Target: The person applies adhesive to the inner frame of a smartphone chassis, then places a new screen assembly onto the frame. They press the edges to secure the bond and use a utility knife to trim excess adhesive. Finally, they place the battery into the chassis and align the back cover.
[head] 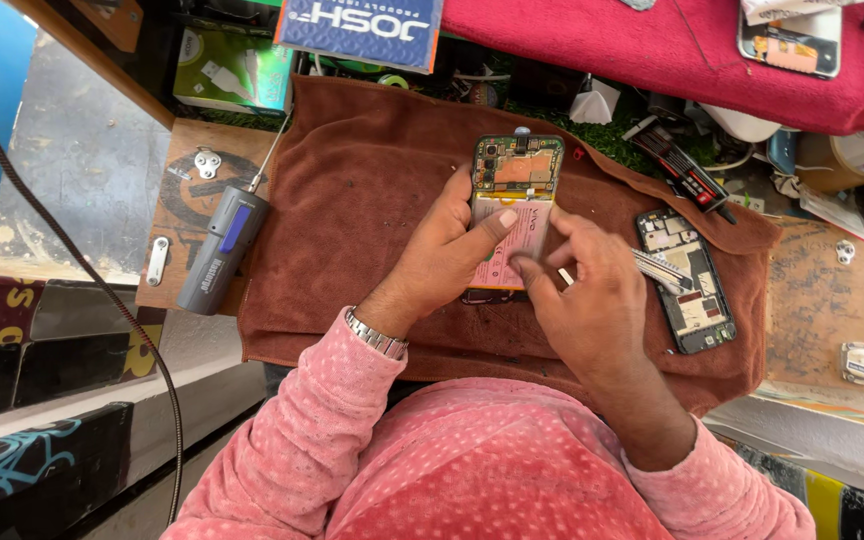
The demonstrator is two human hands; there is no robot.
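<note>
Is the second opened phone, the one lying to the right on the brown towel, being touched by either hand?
No: the second opened phone lies alone on the brown towel, while the left hand and right hand are both on the opened phone.

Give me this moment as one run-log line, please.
left hand: holds opened phone | right hand: fingertips on its battery | surface: brown towel | nearby: second opened phone

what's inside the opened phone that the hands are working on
Inside the back-less phone lie a green and copper circuit board at the top and a pale pink battery below. The left hand and right hand cover its lower part.
</note>
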